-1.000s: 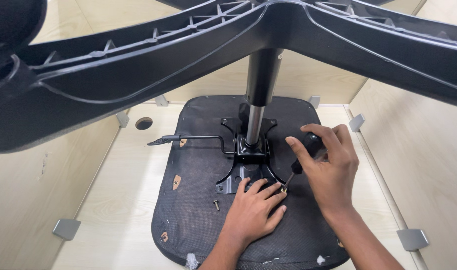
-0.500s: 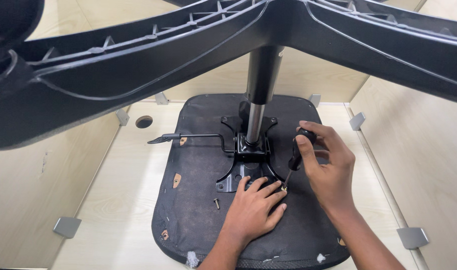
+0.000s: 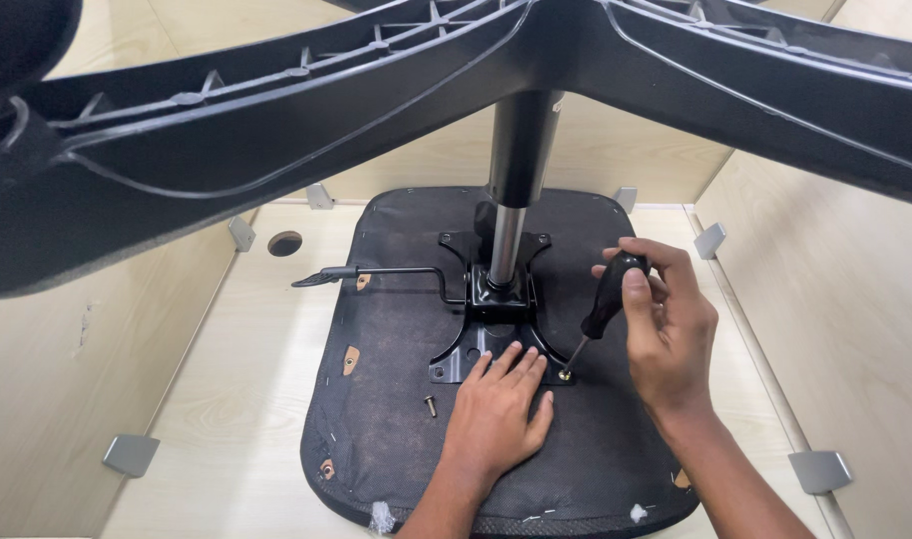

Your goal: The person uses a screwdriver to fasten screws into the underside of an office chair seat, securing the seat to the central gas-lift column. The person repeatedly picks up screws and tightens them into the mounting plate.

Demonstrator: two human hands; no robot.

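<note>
An office chair lies upside down. Its black fabric seat underside (image 3: pixel 396 419) rests on a pale wooden surface. A black metal mounting plate (image 3: pixel 496 334) sits in the middle, with the gas cylinder (image 3: pixel 506 240) rising from it. My left hand (image 3: pixel 496 409) lies flat with fingers spread on the seat and the plate's near edge. My right hand (image 3: pixel 666 324) grips a black-handled screwdriver (image 3: pixel 604 304), its tip set on a screw at the plate's near right corner (image 3: pixel 566 375). A loose screw (image 3: pixel 429 404) lies left of my left hand.
The chair's black star base (image 3: pixel 276 130) spreads across the top of the view, close to the camera. A black lever (image 3: pixel 376 272) sticks out left of the plate. Pale wooden panels with grey corner brackets (image 3: pixel 130 454) wall in the surface; a round hole (image 3: pixel 284 243) is at back left.
My right hand has shifted on the screwdriver handle, from fingers wrapped over it to a grip with the handle upright and the tip on the corner screw. My left hand has stayed put.
</note>
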